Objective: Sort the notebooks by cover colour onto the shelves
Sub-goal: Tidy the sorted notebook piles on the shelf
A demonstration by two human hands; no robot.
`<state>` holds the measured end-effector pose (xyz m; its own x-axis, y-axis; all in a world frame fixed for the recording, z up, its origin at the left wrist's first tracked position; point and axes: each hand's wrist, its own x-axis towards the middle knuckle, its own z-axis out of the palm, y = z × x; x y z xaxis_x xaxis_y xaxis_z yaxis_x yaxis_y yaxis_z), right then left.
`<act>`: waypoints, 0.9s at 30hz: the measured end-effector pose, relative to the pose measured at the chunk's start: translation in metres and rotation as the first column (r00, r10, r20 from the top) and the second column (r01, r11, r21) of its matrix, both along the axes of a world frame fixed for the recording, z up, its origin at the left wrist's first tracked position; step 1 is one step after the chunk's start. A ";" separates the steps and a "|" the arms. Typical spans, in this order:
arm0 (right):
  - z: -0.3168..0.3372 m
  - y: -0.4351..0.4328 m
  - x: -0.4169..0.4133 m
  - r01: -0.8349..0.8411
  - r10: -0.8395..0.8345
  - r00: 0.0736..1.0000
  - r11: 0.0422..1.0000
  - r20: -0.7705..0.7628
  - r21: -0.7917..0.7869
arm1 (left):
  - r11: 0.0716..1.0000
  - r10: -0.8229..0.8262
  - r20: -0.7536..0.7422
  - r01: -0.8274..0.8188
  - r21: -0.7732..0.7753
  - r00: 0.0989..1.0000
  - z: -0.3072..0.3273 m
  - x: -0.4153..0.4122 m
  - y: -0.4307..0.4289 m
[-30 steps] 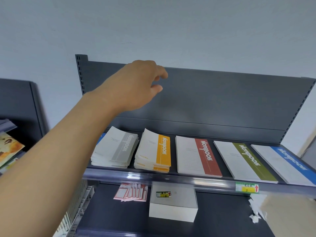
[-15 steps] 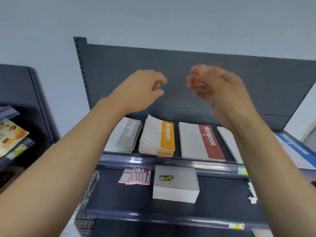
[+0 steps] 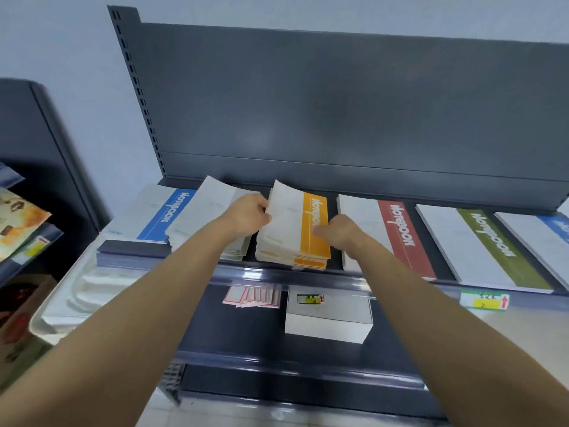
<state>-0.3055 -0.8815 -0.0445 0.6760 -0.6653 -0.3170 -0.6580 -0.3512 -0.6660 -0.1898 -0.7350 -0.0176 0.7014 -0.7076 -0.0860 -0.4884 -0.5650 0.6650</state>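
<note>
**A:** Your top shelf (image 3: 264, 276) is packed side to side. From your left you have a blue notebook (image 3: 166, 214), the grey notebook stack (image 3: 212, 204), the orange notebook stack (image 3: 289, 232), a red notebook (image 3: 397, 232), a green notebook (image 3: 486, 238) and a second blue notebook (image 3: 551, 229), which is cut off by the frame.

**B:** Only thin dark strips of bare shelf separate those piles. Their near edges sit right at the shelf's front edge. Behind them a narrow strip runs along the back panel (image 3: 338, 103). Above the piles you have open air.

**A:** Your left grip (image 3: 249, 215) sits between the grey and orange stacks. Its fingers are curled on the left edge of the orange stack's top notebooks. The far left corner of the top cover is lifted.

**B:** Your right grip (image 3: 341, 232) is at that stack's right edge, over the gap beside the red notebook. Its fingers (image 3: 320, 231) lie on the orange band. It is blurred, so I cannot tell whether you hold anything there or only rest on it.

**A:** So the orange stack lies between your two grips and touches both.

**B:** Under your forearms, the lower shelf (image 3: 215, 328) carries a white box (image 3: 329, 322). Just beside it, to your left, is a fan of pink-edged cards (image 3: 252, 297). A price tag (image 3: 483, 300) is on the top shelf's front edge at your right.
</note>
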 end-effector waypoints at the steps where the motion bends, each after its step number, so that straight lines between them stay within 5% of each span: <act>1: -0.007 -0.007 0.006 -0.002 0.003 1.000 1.000 -0.015 0.031 | 0.999 0.022 -0.012 -0.021 0.027 1.000 -0.005 0.004 -0.006; 5: -0.014 -0.033 0.030 -0.011 0.016 0.997 0.998 -0.075 0.065 | 0.990 0.079 -0.030 -0.075 0.120 0.996 -0.016 0.018 -0.029; 10: -0.011 -0.065 0.051 -0.131 0.095 0.968 0.981 -0.232 -0.146 | 0.980 0.129 -0.130 -0.106 0.169 0.983 -0.018 0.027 -0.046; 15: 0.003 -0.091 0.056 -0.105 0.025 0.977 0.920 -0.213 -0.377 | 0.971 0.149 -0.195 -0.106 0.216 0.969 -0.015 0.032 -0.052; 27: -0.008 -0.075 0.054 0.008 -0.005 0.975 1.000 -0.222 0.012 | 0.973 0.159 -0.365 -0.082 0.217 0.917 -0.023 0.041 -0.056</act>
<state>-0.2512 -0.9561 -0.0522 0.5836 -0.6642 -0.4671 -0.7921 -0.3390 -0.5076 -0.1486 -0.7911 -0.0401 0.6679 -0.5625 -0.4873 -0.1425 -0.7393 0.6582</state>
